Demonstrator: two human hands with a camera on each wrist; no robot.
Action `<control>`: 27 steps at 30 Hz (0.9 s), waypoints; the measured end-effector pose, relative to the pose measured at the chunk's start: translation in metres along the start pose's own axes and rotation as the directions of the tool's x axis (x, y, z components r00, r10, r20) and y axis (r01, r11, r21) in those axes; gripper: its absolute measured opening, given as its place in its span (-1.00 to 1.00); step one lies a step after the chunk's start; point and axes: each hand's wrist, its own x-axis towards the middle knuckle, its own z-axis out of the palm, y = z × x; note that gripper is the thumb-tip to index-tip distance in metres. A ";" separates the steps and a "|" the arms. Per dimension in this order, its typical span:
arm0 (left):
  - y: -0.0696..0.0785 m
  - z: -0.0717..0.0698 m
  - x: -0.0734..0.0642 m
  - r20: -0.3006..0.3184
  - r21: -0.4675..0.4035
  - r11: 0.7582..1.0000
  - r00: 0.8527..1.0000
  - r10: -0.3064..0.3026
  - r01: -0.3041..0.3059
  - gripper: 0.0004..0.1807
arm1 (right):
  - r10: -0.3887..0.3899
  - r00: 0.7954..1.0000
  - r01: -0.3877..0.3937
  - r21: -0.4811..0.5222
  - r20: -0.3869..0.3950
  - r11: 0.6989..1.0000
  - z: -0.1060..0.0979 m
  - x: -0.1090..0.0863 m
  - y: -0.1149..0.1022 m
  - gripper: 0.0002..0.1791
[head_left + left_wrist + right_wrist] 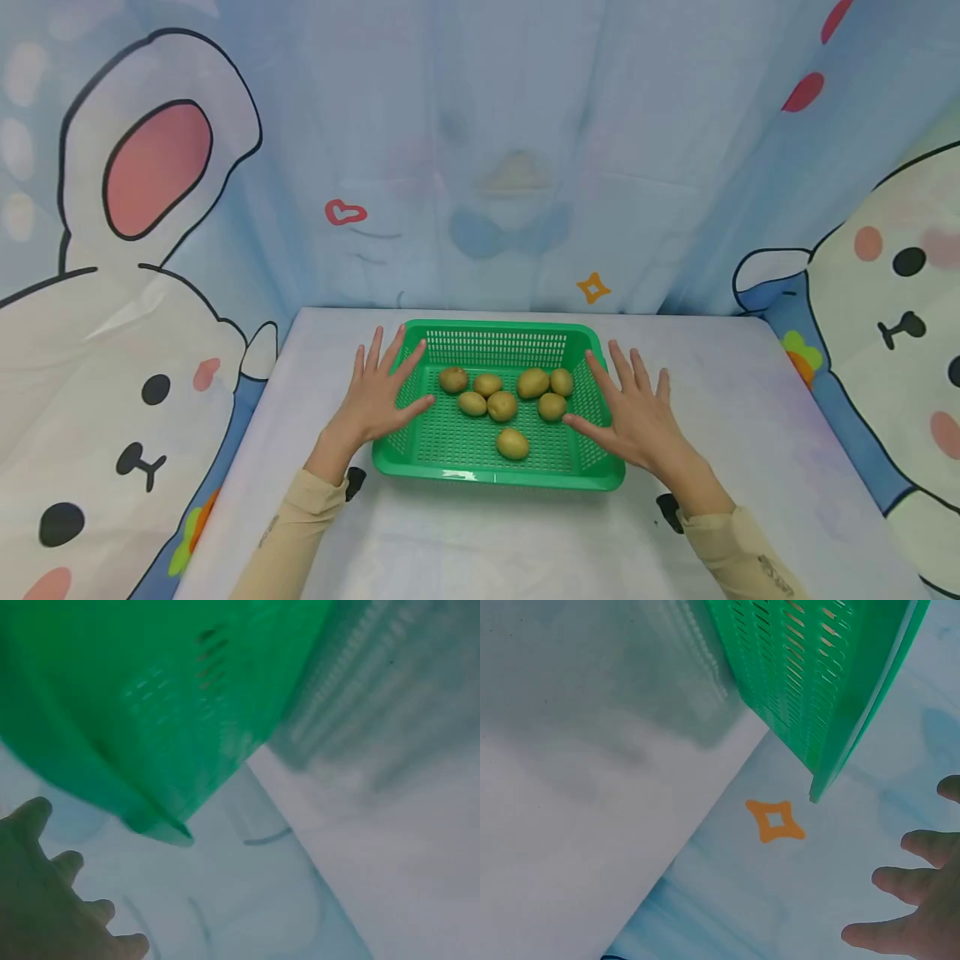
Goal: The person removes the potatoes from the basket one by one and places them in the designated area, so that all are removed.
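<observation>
A green plastic basket (498, 481) with slotted walls stands on the white table, and several potatoes (502, 407) lie on its floor. One potato (513, 444) sits apart from the others, closer to the front wall. My left hand (378, 392) is spread above the basket's left side, fingers straight, holding nothing. Over the right side my right hand (636, 412) is spread the same way, its palm bare. Both wrist views show the basket's outer side wall, with the straight fingers of the left hand (52, 907) and right hand (922, 892) beside the rim.
The white tabletop (720, 392) extends on both sides and in front of the basket. A blue cloth backdrop (480, 125) printed with cartoon rabbits hangs behind the table's back edge and around the sides. Dark straps (670, 512) show at the wrists.
</observation>
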 end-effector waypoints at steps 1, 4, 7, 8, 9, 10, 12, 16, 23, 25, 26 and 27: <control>-0.003 0.002 0.002 -0.001 -0.008 1.000 1.000 0.003 -0.003 -0.08 | -0.004 1.000 0.004 -0.001 0.006 1.000 0.000 0.001 0.000 0.09; -0.011 0.011 0.005 -0.032 -0.047 0.999 0.999 0.021 -0.022 -0.09 | -0.016 1.000 0.016 0.000 0.021 1.000 0.000 0.005 0.002 0.07; -0.018 0.019 0.006 -0.044 -0.089 0.995 0.999 0.031 -0.035 -0.11 | -0.040 0.999 0.039 0.006 0.025 0.999 0.001 0.010 0.003 0.06; -0.020 0.023 0.005 -0.040 -0.098 0.994 0.999 0.035 -0.038 -0.11 | -0.046 0.998 0.046 0.018 0.030 0.999 0.001 0.012 0.004 0.05; -0.021 0.025 0.005 -0.035 -0.111 0.993 0.999 0.036 -0.040 -0.11 | -0.054 0.998 0.053 0.026 0.039 0.998 0.001 0.014 0.004 0.04; -0.023 0.028 0.004 -0.027 -0.125 0.991 0.999 0.037 -0.040 -0.11 | -0.064 0.997 0.063 0.036 0.049 0.997 0.001 0.017 0.005 0.03; -0.024 0.031 0.002 -0.009 -0.160 0.986 0.999 0.034 -0.035 -0.08 | -0.087 0.993 0.082 0.067 0.074 0.994 0.000 0.023 0.007 0.00; -0.025 0.036 0.000 -0.023 -0.226 0.973 0.999 0.036 -0.041 -0.05 | -0.137 0.982 0.110 0.194 0.131 0.975 -0.005 0.040 0.009 -0.04; -0.027 0.040 -0.001 -0.022 -0.313 0.950 1.000 0.017 -0.023 -0.05 | -0.205 0.950 0.081 0.446 0.237 0.891 -0.006 0.076 0.009 -0.17; -0.028 0.041 -0.001 -0.028 -0.341 0.940 1.000 0.010 -0.019 -0.06 | -0.204 0.937 0.050 0.468 0.285 0.882 -0.004 0.086 0.006 -0.20; -0.028 0.041 -0.001 -0.031 -0.356 0.934 0.999 0.006 -0.017 -0.06 | -0.202 0.929 0.035 0.472 0.310 0.881 -0.003 0.091 0.005 -0.20; -0.028 0.041 -0.001 -0.033 -0.369 0.929 0.999 0.001 -0.013 -0.06 | -0.194 0.920 0.010 0.476 0.340 0.880 -0.001 0.095 0.004 -0.20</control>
